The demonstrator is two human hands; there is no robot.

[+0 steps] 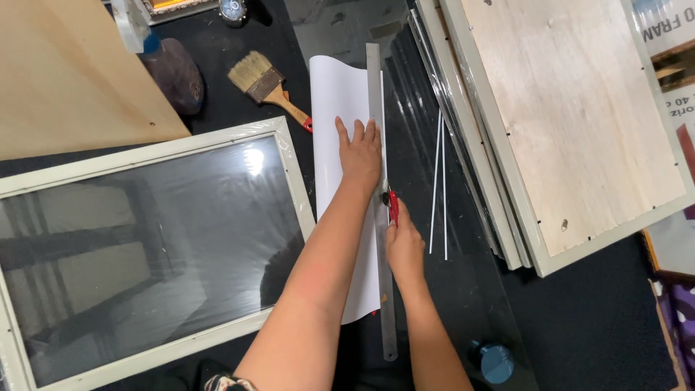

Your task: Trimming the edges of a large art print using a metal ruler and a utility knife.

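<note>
A white sheet [334,108] lies lengthwise on the dark table, its far end curling up. A long metal ruler [374,80] runs along the sheet's right edge. My left hand [360,150] presses flat on the sheet, fingers spread, its fingertips against the ruler. My right hand [404,242] grips a red utility knife [392,205] whose tip sits against the ruler's right side, about halfway down its length. Two thin white strips [439,181] lie just right of the ruler on a glossy dark surface.
A glazed pale-green frame [293,174] lies at left, under a plywood board [65,72]. A paintbrush [264,83] and a dark stone [174,72] sit behind. Stacked frames with a plywood backing [565,116] lie at right. A blue knob [496,360] is near the front edge.
</note>
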